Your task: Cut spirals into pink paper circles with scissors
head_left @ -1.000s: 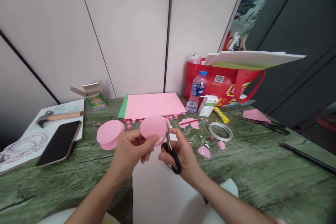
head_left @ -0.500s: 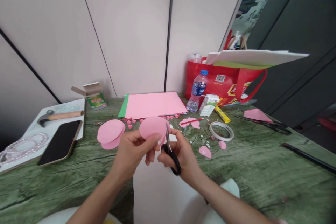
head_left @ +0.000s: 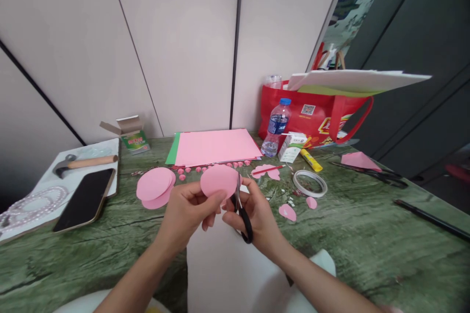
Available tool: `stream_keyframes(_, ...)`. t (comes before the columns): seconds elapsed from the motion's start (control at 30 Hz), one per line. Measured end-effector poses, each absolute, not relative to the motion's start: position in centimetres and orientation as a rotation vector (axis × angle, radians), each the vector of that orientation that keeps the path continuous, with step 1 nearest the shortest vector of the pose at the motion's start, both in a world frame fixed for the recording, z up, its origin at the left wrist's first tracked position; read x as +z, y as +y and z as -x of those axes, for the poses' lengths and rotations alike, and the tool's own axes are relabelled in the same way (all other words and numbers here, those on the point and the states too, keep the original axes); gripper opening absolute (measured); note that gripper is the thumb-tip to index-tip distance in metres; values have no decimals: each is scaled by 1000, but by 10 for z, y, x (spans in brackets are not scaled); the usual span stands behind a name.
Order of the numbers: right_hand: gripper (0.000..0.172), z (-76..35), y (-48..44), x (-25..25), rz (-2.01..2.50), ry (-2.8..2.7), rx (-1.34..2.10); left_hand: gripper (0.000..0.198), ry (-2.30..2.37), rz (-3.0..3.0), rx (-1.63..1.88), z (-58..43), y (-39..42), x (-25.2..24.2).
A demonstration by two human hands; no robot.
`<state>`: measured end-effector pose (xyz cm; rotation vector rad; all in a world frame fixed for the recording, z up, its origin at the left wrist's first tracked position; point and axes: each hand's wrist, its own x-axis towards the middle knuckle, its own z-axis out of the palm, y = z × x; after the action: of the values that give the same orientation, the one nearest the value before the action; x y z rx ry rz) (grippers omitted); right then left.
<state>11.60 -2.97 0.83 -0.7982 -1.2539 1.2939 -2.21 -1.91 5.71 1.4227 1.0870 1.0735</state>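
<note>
My left hand [head_left: 187, 212] pinches a round pink paper disc [head_left: 219, 181] and holds it upright above the green table. My right hand [head_left: 257, 215] grips small black-handled scissors [head_left: 242, 210], whose blades point up along the disc's right edge. A white sheet [head_left: 223, 269] lies under both hands at the table's near edge. A stack of cut pink circles [head_left: 154, 187] rests on the table just left of my left hand.
Pink and green paper sheets [head_left: 215, 146] lie at the back centre. A phone [head_left: 85, 199], hammer [head_left: 82, 162] and beads [head_left: 29, 203] sit on a board at left. Right of the hands are a tape roll [head_left: 309, 182], glue stick [head_left: 310, 160], water bottle [head_left: 275, 128], red bag [head_left: 316, 115] and pink scraps [head_left: 286, 212].
The pink disc has shifted slightly right and turned in my left hand. The scissors have moved a little right with it along the disc's edge.
</note>
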Motion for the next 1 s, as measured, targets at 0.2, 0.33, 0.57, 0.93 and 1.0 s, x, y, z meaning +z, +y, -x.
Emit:
stream_keyframes(0.2, 54, -115, -29, 7, 817, -1237, 1315, 21, 1093, -1412, 1112, 22, -19, 59)
stream_keyframes(0.33, 57, -116, -28, 7, 812, -1202, 1337, 23, 1091, -1418, 1121, 23, -18, 59)
stream_keyframes(0.57, 56, -115, -30, 11, 816, -1194, 1347, 24, 1067, -1407, 1161, 26, -18, 57)
stream_keyframes(0.93, 55, -115, -30, 16, 842, -1169, 1382, 24, 1078, -1398, 1208, 26, -17, 57)
stream_keyframes(1.0, 54, -115, -30, 16, 852, -1171, 1385, 24, 1073, -1401, 1218, 26, -17, 57)
